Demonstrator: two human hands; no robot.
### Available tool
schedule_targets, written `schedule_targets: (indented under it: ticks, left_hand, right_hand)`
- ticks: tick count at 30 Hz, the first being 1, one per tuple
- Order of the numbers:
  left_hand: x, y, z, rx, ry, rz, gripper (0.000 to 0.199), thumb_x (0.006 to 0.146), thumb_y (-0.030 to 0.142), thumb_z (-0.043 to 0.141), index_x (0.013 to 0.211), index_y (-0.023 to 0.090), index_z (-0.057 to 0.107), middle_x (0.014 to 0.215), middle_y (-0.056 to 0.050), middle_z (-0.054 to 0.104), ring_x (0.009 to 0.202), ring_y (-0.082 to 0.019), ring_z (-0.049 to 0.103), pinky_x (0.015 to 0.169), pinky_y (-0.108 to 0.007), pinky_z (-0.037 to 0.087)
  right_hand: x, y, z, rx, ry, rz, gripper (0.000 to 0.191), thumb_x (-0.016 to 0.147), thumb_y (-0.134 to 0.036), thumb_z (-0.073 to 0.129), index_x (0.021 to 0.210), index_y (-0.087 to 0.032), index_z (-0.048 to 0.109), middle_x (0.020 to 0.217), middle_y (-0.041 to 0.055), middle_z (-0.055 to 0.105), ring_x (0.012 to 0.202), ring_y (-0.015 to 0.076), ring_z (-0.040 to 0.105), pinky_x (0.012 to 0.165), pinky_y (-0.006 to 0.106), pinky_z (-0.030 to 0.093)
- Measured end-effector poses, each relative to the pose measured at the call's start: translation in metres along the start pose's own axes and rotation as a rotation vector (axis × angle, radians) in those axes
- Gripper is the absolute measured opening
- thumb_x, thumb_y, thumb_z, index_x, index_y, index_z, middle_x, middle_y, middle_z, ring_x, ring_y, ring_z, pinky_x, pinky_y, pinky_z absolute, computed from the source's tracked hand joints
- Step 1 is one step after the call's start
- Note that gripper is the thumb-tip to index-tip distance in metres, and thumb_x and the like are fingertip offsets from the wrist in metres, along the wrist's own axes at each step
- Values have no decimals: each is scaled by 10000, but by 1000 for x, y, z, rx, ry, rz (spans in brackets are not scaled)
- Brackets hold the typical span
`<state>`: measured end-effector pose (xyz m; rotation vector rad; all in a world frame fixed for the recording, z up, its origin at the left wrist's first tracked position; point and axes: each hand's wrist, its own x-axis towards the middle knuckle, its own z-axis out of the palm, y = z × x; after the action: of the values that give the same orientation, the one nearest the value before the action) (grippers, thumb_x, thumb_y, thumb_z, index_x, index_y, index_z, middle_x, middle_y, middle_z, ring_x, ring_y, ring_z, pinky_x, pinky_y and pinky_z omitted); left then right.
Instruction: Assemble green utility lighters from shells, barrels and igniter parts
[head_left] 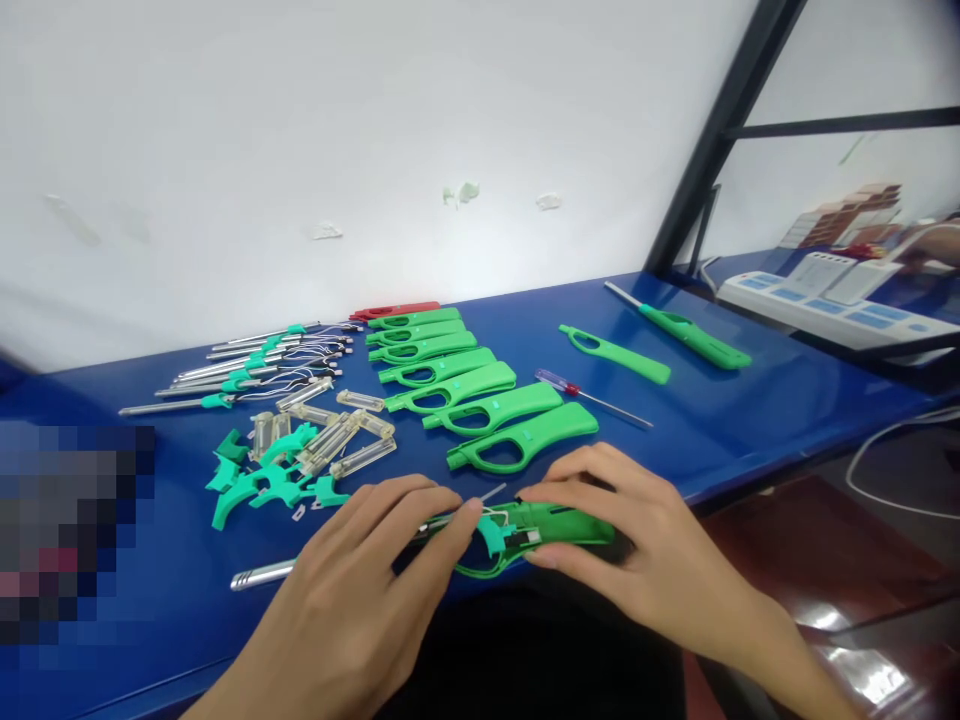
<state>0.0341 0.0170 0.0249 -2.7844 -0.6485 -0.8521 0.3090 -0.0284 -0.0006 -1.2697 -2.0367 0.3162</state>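
So, in the middle of it all, an open green plastic lighter-shaped casing half is held right at the near edge of the table, with a curved teal plastic trigger and thin white wire sitting in it. A slotted silver metal tube sticks out to the left. The casing is grasped near its narrow end by the left hand, and pinched around the middle by the right hand, thumb on the near side.

Just beyond, a row of matching green plastic shells is lined up, with a red plastic shell at the far end. To the left there's a loose pile of teal plastic pieces, some clear plastic cases and a bunch of metal rods with teal fittings and wires. Over on the right, a clear-handled screwdriver, a lone green shell and a green lighter with a metal tube are spread out.

The table is glossy blue, pushed up to a white wall that's scuffed in spots. Past a black metal frame, a white-and-blue power strip and blurry stacked boxes can be seen.
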Motion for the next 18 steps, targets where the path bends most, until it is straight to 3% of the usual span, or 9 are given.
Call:
schedule_targets:
  ticks: [3,6,18]
  left_hand:
    - [-12,-1,-5,-41,48,-107,327,1073,59,539,1341,155,699,1191,-93,703,1176,-231,629,1022,-364,485]
    - [-21,-4,-7,-53,11,-174,303,1084,92,559,1341,198,679,1215,-71,687,1173,-209,613,1026,-341,486]
    - [-20,-4,-7,-144,-5,-259,231,1104,149,541,1266,241,679,1164,-26,664,1060,-156,637,907,-271,537]
  right_hand:
    - [-1,1,0,-6,-1,-3,290,987,-356,781,1271,-330,723,1180,25,683,1070,210,652,922,360,552]
    - [-2,3,0,-25,-7,-21,283,1002,-367,761,1278,-352,705,1181,17,679,1070,207,652,912,350,551]
    - [-2,5,2,-65,-3,-48,263,1010,-359,748,1266,-369,689,1165,1,685,1053,199,666,893,329,546]
